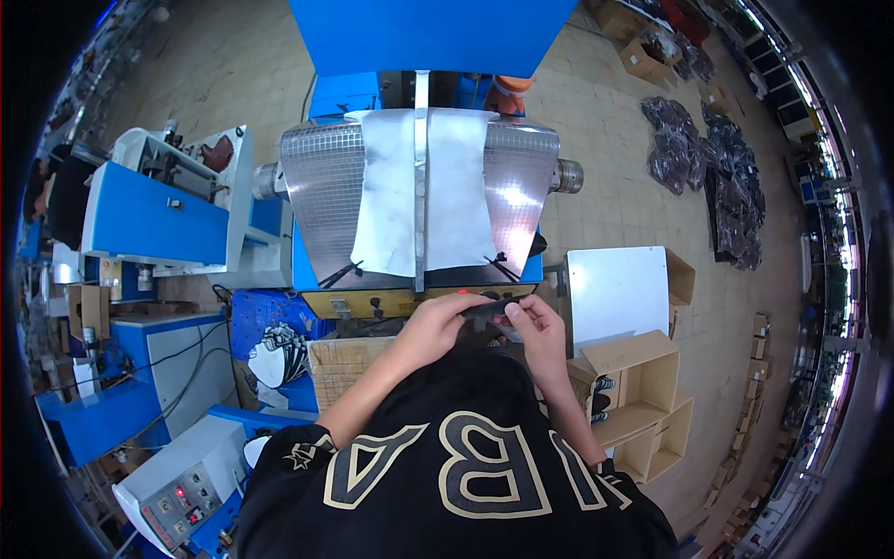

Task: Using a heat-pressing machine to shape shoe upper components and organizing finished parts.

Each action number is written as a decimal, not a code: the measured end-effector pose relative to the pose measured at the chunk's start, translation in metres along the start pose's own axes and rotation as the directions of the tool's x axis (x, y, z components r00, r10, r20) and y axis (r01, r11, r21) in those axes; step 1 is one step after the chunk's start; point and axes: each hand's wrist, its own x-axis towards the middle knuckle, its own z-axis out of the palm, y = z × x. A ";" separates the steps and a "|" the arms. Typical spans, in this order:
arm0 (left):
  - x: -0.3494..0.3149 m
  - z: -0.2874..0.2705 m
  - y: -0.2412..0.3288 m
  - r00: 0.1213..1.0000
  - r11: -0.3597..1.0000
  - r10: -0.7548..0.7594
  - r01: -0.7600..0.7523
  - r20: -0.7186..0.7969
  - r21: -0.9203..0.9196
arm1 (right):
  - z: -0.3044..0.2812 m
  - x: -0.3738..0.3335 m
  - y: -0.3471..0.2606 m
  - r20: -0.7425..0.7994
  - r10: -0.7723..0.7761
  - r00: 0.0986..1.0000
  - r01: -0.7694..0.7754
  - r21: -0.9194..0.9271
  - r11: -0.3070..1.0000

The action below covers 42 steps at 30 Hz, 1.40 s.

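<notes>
My left hand (436, 322) and my right hand (538, 328) meet in front of my chest, both gripping a small dark flat piece (491, 310). They sit just below the front edge of a blue machine with a curved shiny metal hood (326, 186). Two white sheets (456, 191) lie draped over that hood, on either side of a metal strip (421, 186). What exactly the dark piece is, I cannot tell.
Open cardboard boxes (643, 382) stand at my right, with a white board (619, 289) behind them. A woven box (340, 363) and black-and-white shoe parts (279, 349) are at my left. Blue machines (149, 219) and a control panel (177, 498) line the left. Dark bagged bundles (708, 168) lie on the tiled floor.
</notes>
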 end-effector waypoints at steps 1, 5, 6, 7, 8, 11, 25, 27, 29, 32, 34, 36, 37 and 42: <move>0.000 -0.005 0.001 1.000 1.000 -0.002 0.002 -0.007 -0.011 | 0.003 0.000 0.001 0.019 -0.024 1.000 0.024 -0.007 1.000; -0.005 -0.019 -0.001 0.996 1.000 -0.022 0.022 -0.086 -0.001 | 0.016 0.001 -0.005 0.095 0.032 0.995 -0.035 0.031 0.999; -0.006 -0.021 0.000 0.995 1.000 -0.025 0.024 -0.093 -0.005 | 0.017 0.001 -0.007 0.100 0.036 0.994 -0.039 0.025 0.999; -0.008 -0.024 0.003 0.990 0.996 -0.083 0.084 -0.111 0.010 | 0.018 0.001 -0.009 0.093 0.063 0.994 -0.065 0.022 0.998; -0.009 -0.026 0.005 0.982 0.989 -0.140 0.144 -0.130 0.024 | 0.018 0.001 -0.010 0.087 0.090 0.992 -0.092 0.019 0.996; -0.015 -0.032 -0.005 0.970 0.979 -0.105 0.140 -0.219 0.150 | 0.019 0.005 -0.011 0.080 0.076 0.994 -0.076 -0.002 0.997; -0.055 -0.101 -0.020 0.814 0.856 -0.296 0.458 -0.499 0.239 | 0.032 0.043 0.007 0.140 0.049 0.989 -0.026 -0.165 0.986; -0.058 -0.105 -0.015 0.802 0.847 -0.300 0.473 -0.516 0.243 | 0.033 0.050 0.007 0.147 0.026 0.989 0.005 -0.209 0.978; -0.056 -0.106 -0.006 0.795 0.836 -0.298 0.484 -0.528 0.257 | 0.029 0.062 0.006 0.136 -0.003 0.991 0.034 -0.223 0.974; -0.062 -0.106 -0.017 0.800 0.866 -0.256 0.439 -0.543 0.238 | 0.040 0.080 0.000 0.115 -0.043 0.992 0.073 -0.269 0.960; -0.059 -0.106 -0.019 0.797 0.854 -0.267 0.456 -0.541 0.250 | 0.043 0.097 -0.005 0.148 -0.151 0.977 0.198 -0.387 0.901; -0.057 -0.107 -0.020 0.795 0.839 -0.278 0.474 -0.539 0.267 | 0.047 0.112 -0.011 0.143 -0.181 0.973 0.225 -0.419 0.880; -0.056 -0.107 -0.020 0.802 0.840 -0.266 0.465 -0.534 0.280 | 0.052 0.117 -0.019 0.155 -0.198 0.968 0.248 -0.445 0.860; -0.044 -0.113 -0.028 0.843 0.836 -0.095 0.357 -0.530 0.417 | 0.060 0.152 -0.036 0.233 -0.300 0.925 0.377 -0.486 0.789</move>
